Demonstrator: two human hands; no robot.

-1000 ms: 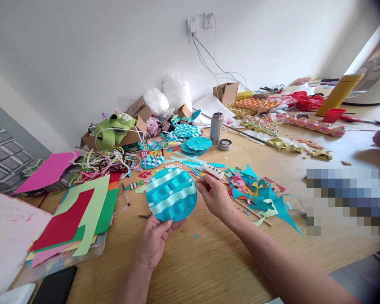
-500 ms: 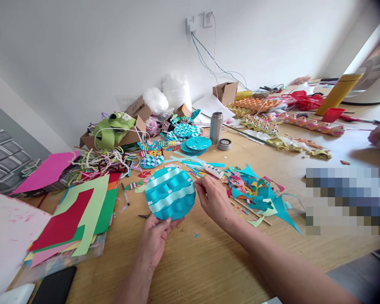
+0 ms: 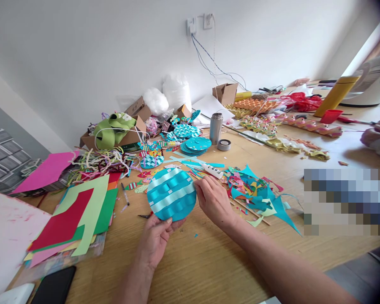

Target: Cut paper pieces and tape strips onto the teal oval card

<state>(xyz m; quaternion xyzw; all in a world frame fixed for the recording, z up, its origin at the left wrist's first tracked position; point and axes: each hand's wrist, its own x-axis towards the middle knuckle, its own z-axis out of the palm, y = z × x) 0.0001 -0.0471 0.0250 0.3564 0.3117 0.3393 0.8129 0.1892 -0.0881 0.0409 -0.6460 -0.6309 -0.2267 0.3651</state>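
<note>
A round blue paper disc (image 3: 171,194), woven with pale wavy strips, is held just above the wooden table (image 3: 209,261). My left hand (image 3: 156,236) grips its lower edge, thumb on the front. My right hand (image 3: 213,198) is closed, its fingers pinching the disc's right edge. A white glue stick (image 3: 213,170) lies just beyond my right hand, beside a heap of teal and mixed paper scraps (image 3: 256,196).
Coloured paper sheets (image 3: 79,215) and a black phone (image 3: 53,287) lie left. Finished blue discs (image 3: 194,145), a metal flask (image 3: 215,128), a tape roll (image 3: 224,145), cardboard boxes and egg trays sit farther back. Another person's hand (image 3: 378,135) shows at far right.
My right hand has closed in from the disc's upper right onto its right edge. The disc has shifted slightly and now tilts flatter toward me.
</note>
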